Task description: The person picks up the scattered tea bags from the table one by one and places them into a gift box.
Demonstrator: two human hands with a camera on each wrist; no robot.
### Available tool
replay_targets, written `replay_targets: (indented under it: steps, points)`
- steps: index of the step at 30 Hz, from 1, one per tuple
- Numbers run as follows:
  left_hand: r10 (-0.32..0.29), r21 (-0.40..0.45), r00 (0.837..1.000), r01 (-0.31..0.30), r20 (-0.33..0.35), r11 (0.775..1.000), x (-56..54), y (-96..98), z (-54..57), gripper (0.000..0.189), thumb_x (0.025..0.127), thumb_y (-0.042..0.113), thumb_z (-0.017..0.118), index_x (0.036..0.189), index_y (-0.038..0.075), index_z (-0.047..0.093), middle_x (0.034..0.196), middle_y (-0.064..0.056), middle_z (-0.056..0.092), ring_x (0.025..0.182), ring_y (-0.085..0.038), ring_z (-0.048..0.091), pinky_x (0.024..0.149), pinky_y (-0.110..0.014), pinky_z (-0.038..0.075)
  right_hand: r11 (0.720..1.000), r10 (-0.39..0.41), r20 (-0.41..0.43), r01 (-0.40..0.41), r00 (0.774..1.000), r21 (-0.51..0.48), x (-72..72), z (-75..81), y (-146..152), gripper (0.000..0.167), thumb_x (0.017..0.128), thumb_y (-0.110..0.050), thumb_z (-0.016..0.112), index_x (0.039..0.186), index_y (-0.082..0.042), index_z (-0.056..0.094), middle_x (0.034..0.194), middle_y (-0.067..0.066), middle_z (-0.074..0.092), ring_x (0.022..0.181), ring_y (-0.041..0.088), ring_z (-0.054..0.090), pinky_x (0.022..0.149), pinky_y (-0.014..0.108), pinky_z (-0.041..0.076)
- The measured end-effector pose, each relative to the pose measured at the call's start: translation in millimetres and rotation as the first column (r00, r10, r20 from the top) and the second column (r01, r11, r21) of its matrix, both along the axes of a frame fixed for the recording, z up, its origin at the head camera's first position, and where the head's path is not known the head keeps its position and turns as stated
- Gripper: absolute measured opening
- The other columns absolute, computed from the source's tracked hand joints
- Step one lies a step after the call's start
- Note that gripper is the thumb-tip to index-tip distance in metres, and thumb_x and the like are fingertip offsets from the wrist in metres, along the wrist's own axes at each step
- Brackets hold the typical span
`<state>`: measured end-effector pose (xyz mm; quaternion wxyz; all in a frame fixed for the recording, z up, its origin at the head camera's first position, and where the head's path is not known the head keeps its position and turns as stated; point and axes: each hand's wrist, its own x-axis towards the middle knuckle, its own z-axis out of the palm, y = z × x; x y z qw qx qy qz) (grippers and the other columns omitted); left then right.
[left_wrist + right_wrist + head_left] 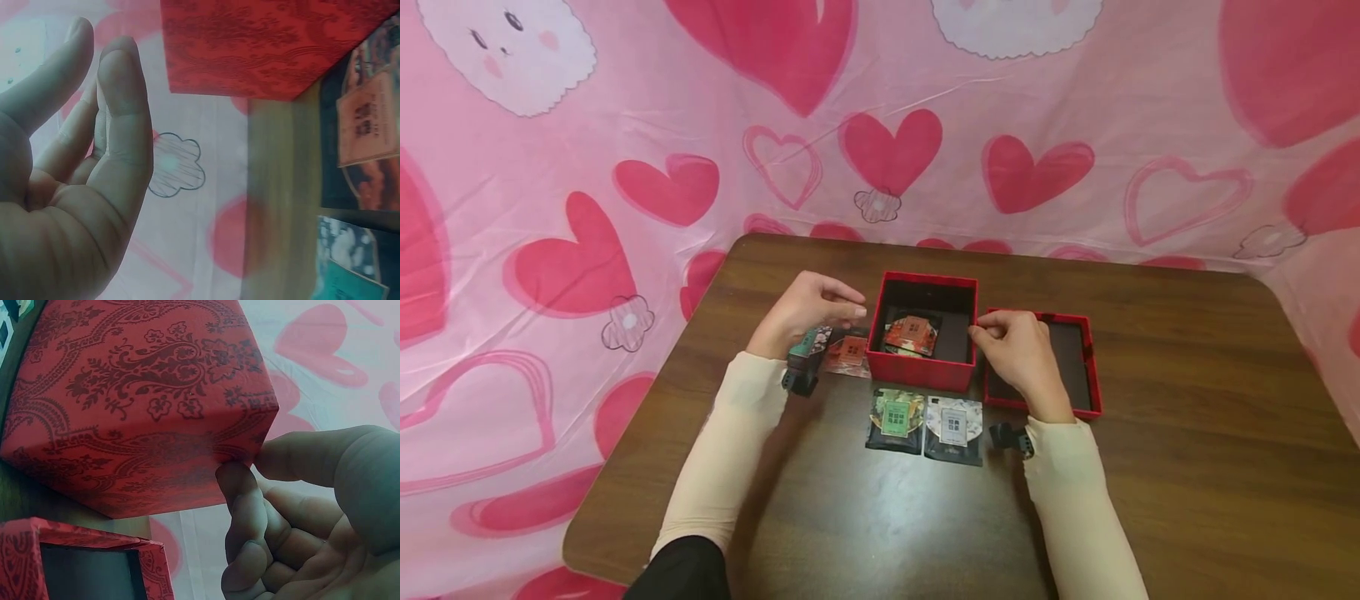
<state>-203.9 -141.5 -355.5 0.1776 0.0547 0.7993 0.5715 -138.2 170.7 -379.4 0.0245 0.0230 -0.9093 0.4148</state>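
A red patterned open box with a dark inside stands on the table. In it lies a tea sachet with an orange label, over what looks like another one. My right hand pinches the box's right rim between thumb and forefinger; the right wrist view shows both fingertips at the box edge. To the left of the box, my left hand hovers with thumb and fingers apart, holding nothing. Below that hand lie a teal-labelled sachet and an orange-labelled sachet.
The red box lid lies to the right, inside up, partly behind my right hand. A green-labelled sachet and a white-labelled sachet lie side by side in front of the box. Pink heart-patterned cloth hangs behind the brown table.
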Motion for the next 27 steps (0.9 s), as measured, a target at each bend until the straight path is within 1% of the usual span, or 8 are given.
replay_targets:
  steps: [5, 8, 10, 13, 15, 19, 24, 27]
  points:
    - [0.001, -0.014, 1.000, -0.001, 0.015, 1.000, 7.8, -4.7, -8.2, 0.031, 0.084, 0.008, 0.082, 0.109, -0.007, 0.073, 0.092, -0.017, 0.074, 0.092, -0.042, 0.070, 0.086, -0.053, 0.055, 1.000, 0.005, -0.003, -0.005, 1.000, -0.003, 0.6, 0.8, 0, 0.023, 0.095, -0.020, 0.071, 0.109, -0.003, 0.076, 0.093, 0.010, 0.075, 0.078, 0.023, 0.066, 0.065, 0.038, 0.050]
    - [0.006, -0.039, 1.000, -0.005, 0.015, 0.999, 13.3, -6.6, -12.7, 0.028, 0.084, 0.009, 0.082, 0.107, -0.004, 0.075, 0.091, -0.015, 0.074, 0.094, -0.045, 0.069, 0.087, -0.054, 0.054, 1.000, 0.004, 0.004, -0.004, 1.000, -0.008, 0.8, 0.5, 0, 0.023, 0.095, -0.020, 0.071, 0.109, -0.003, 0.076, 0.093, 0.010, 0.075, 0.078, 0.023, 0.065, 0.064, 0.037, 0.050]
    - [0.007, -0.037, 1.000, -0.006, 0.021, 0.999, 16.9, -7.4, -16.5, 0.028, 0.084, 0.007, 0.082, 0.108, -0.005, 0.074, 0.091, -0.015, 0.074, 0.095, -0.046, 0.068, 0.086, -0.054, 0.054, 1.000, 0.001, 0.009, -0.001, 1.000, -0.009, 0.9, 0.4, 0, 0.023, 0.095, -0.021, 0.071, 0.110, -0.003, 0.076, 0.093, 0.010, 0.075, 0.078, 0.023, 0.066, 0.064, 0.037, 0.050]
    - [0.008, -0.035, 0.999, -0.006, 0.038, 0.999, 22.2, -8.3, -24.5, 0.029, 0.083, 0.007, 0.083, 0.107, -0.006, 0.074, 0.090, -0.015, 0.075, 0.090, -0.041, 0.070, 0.084, -0.049, 0.057, 1.000, -0.003, 0.007, 0.003, 1.000, -0.004, 0.9, 0.1, 0, 0.023, 0.095, -0.021, 0.071, 0.109, -0.003, 0.077, 0.093, 0.009, 0.075, 0.079, 0.023, 0.066, 0.065, 0.037, 0.050]
    - [0.013, -0.032, 0.998, -0.011, 0.059, 0.999, 26.0, -8.4, -28.8, 0.026, 0.083, 0.007, 0.084, 0.105, -0.004, 0.076, 0.090, -0.015, 0.075, 0.086, -0.037, 0.071, 0.082, -0.048, 0.058, 1.000, -0.003, 0.000, 0.003, 1.000, 0.001, 0.8, 0.0, 0, 0.023, 0.095, -0.020, 0.071, 0.109, -0.003, 0.077, 0.093, 0.010, 0.075, 0.079, 0.023, 0.066, 0.066, 0.038, 0.050]
    - [0.013, -0.013, 0.995, -0.012, 0.094, 1.000, 33.3, -7.7, -35.0, 0.021, 0.081, 0.009, 0.084, 0.099, 0.000, 0.078, 0.089, -0.015, 0.075, 0.080, -0.034, 0.072, 0.079, -0.050, 0.058, 1.000, -0.003, -0.005, 0.003, 1.000, 0.004, 0.8, 0.4, 0, 0.023, 0.095, -0.020, 0.071, 0.108, -0.003, 0.077, 0.093, 0.010, 0.075, 0.079, 0.023, 0.067, 0.066, 0.038, 0.051]
    - [-0.034, 0.062, 0.992, 0.027, 0.120, 0.998, 40.6, -6.6, -43.7, 0.022, 0.082, 0.002, 0.081, 0.103, -0.004, 0.076, 0.097, -0.017, 0.074, 0.082, -0.036, 0.072, 0.080, -0.052, 0.057, 1.000, 0.003, -0.007, -0.003, 1.000, 0.003, 1.0, 0.8, 0, 0.023, 0.095, -0.021, 0.071, 0.108, -0.003, 0.077, 0.092, 0.010, 0.075, 0.078, 0.024, 0.067, 0.066, 0.038, 0.051]
    - [-0.067, 0.060, 0.991, 0.061, 0.113, 0.996, 44.1, -6.1, -50.4, 0.021, 0.083, -0.001, 0.080, 0.103, -0.006, 0.075, 0.097, -0.017, 0.074, 0.082, -0.035, 0.073, 0.078, -0.049, 0.058, 1.000, 0.006, -0.017, -0.006, 1.000, 0.003, 0.8, 0.8, 0, 0.022, 0.095, -0.020, 0.071, 0.107, -0.002, 0.077, 0.091, 0.011, 0.075, 0.077, 0.024, 0.067, 0.065, 0.039, 0.050]
